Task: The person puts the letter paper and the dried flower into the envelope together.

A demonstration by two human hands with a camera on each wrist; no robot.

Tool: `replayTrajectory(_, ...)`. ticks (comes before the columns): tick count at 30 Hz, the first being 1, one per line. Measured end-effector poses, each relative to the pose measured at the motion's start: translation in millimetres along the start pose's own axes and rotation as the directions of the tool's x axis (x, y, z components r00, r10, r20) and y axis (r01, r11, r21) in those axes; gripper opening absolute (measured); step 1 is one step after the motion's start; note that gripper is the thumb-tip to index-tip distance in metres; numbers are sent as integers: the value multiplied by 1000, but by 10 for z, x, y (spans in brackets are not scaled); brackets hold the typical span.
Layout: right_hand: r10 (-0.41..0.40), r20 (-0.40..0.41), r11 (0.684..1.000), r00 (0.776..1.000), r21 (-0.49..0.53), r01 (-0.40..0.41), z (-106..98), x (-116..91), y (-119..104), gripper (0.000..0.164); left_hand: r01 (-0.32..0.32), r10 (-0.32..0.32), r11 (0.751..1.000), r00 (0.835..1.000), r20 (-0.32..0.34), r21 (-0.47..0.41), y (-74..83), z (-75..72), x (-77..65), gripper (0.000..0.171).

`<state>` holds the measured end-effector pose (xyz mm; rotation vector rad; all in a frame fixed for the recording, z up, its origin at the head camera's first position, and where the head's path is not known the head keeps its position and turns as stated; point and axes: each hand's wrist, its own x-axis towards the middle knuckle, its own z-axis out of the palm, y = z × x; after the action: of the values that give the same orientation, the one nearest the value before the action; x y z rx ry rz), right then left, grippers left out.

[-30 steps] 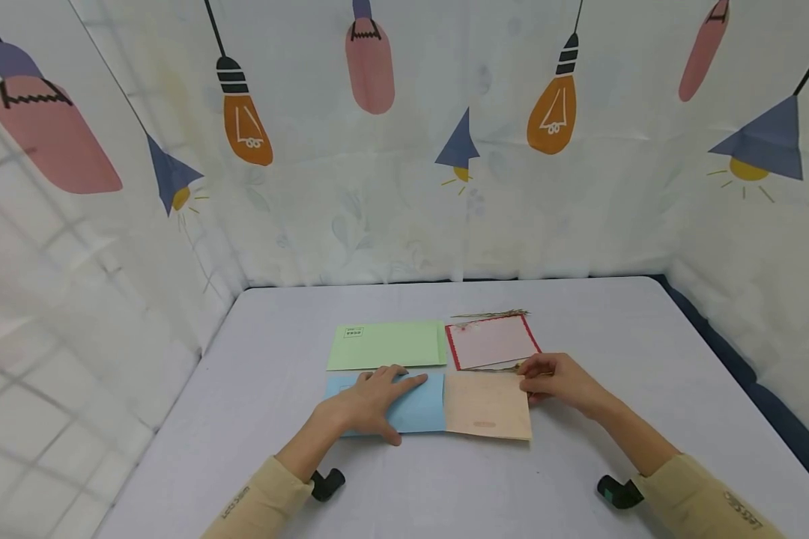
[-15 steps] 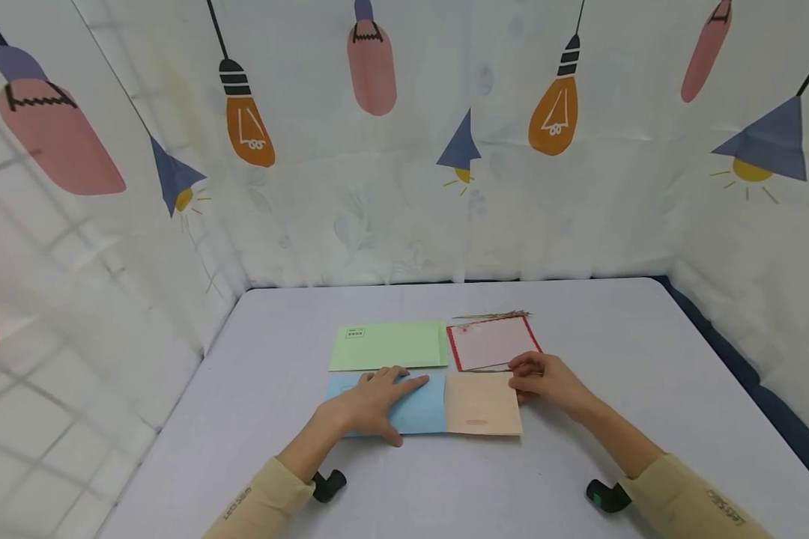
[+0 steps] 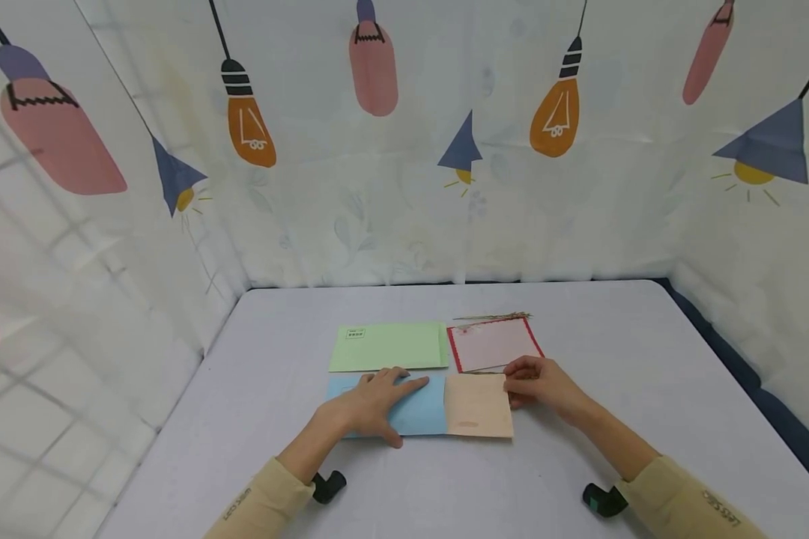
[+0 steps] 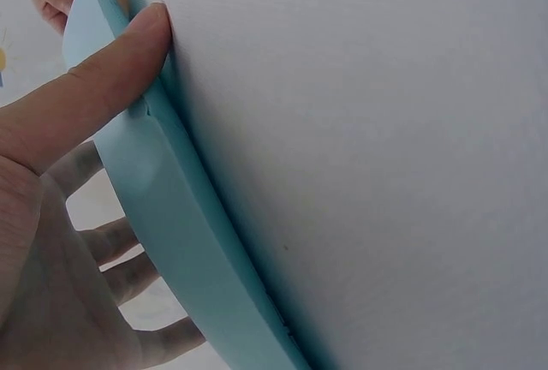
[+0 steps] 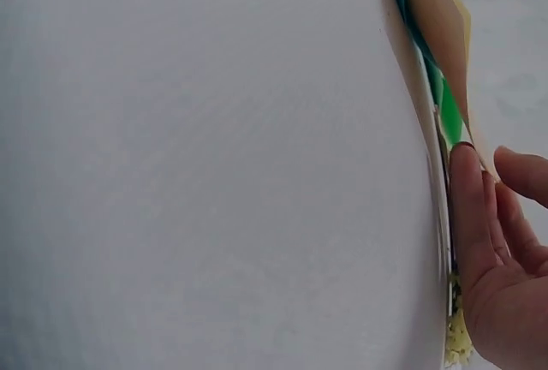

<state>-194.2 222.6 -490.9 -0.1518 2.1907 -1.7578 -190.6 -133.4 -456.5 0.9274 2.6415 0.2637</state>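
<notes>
Beige card (image 3: 475,408): light, bendable, we judge; best held edgewise
Right grip (image 3: 544,385): pinching its right edge
Left grip (image 3: 376,404): fingers spread on blue envelope (image 3: 423,410)

Beige sleeves (image 3: 681,498), dark lettering (image 3: 721,509); black wrist cameras (image 3: 330,486), right one green-marked.

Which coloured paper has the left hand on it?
The blue paper: the left hand rests on it. The green paper lies beyond; the right hand pinches the peach paper.

A peach card (image 3: 477,404) is partly tucked into the right end of a blue envelope (image 3: 423,412) on the table (image 3: 499,494).
</notes>
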Motion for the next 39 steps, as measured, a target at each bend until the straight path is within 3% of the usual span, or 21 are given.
replayTrajectory(19,-16,92,999,996,29,14,97,4,14,38,-19,19,1000,1000,-3,4,-2,6,-2,106)
replayTrajectory(26,19,87,999,996,44,-23,130,1,-15,40,-8,8,1000,1000,-4,12,-4,0,-11,106)
replayTrajectory(39,6,85,999,996,46,-10,211,13,-20,41,-6,6,1000,1000,-5,-12,13,-2,-30,105)
